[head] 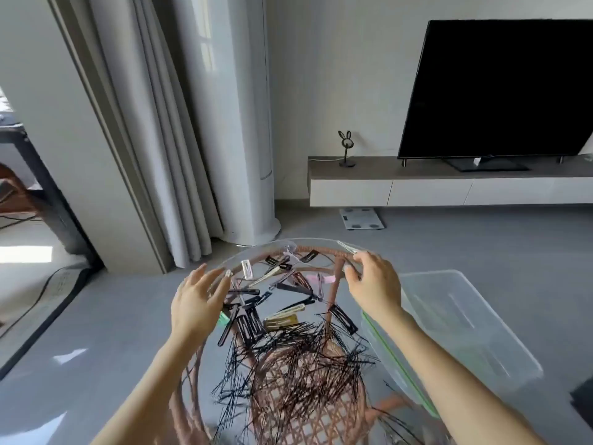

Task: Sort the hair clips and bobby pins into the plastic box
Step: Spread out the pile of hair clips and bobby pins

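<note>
**Hair clips and bobby pins spread on a round glass table**

Hair clips (282, 303) lie in a loose scatter of roughly twenty on the far half of the glass table (205, 277): mostly black, with a few white, pink, beige and green ones. The bobby pins (301, 364) form a dense black tangle too thick to count, on the near half above the wicker base (298, 409). One clear plastic box (462, 319) stands just right of the table, open. Two hands hover over the clips. The left hand (195, 306) has its fingers spread apart near the table's left rim, touching nothing clearly. The right hand (373, 284) has its fingers pinched on a pale clip (348, 247) at the far rim. Grey floor lies open all around the table
</note>
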{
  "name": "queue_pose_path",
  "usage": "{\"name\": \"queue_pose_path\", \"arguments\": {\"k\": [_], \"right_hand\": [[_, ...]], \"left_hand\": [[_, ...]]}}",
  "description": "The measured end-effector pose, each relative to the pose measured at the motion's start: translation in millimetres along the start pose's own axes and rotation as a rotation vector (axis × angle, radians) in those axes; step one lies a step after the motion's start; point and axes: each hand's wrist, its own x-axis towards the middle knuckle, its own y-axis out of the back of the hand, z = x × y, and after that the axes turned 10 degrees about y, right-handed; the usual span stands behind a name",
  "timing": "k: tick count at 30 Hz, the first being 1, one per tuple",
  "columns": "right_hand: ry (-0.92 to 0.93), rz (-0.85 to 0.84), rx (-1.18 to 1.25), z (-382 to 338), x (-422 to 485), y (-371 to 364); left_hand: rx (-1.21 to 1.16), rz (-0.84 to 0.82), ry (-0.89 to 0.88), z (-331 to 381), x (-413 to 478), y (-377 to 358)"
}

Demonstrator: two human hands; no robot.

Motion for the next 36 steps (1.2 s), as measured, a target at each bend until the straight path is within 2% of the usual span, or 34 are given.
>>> {"name": "queue_pose_path", "arguments": {"k": [4,7,10,13,20,27,33,36], "right_hand": [[-0.095,-0.071,-0.043,18,39,-40],[-0.159,-0.183,-0.104,46,76,-67],[-0.225,-0.318,-0.073,69,91,-92],[-0.164,-0.358,-0.058,70,91,-118],[0.057,-0.47,0.112,6,96,-148],[0.221,-0.56,0.393,-24,57,-130],[0.232,-0.59,0.456,-30,12,-97],[0.258,-0.641,0.431,-31,-11,-80]], "left_hand": [[0.019,-0.067,0.18,-23,17,-28],[0.014,-0.104,0.22,-33,37,-46],[0.203,-0.178,0.207,-37,49,-65],[0.245,-0.195,0.158,-30,59,-79],[0.165,-0.368,0.038,0,99,-102],[0.016,-0.515,0.009,5,86,-98],[-0.236,-0.612,-0.007,1,41,-82],[-0.251,-0.698,-0.03,-2,24,-76]]}}
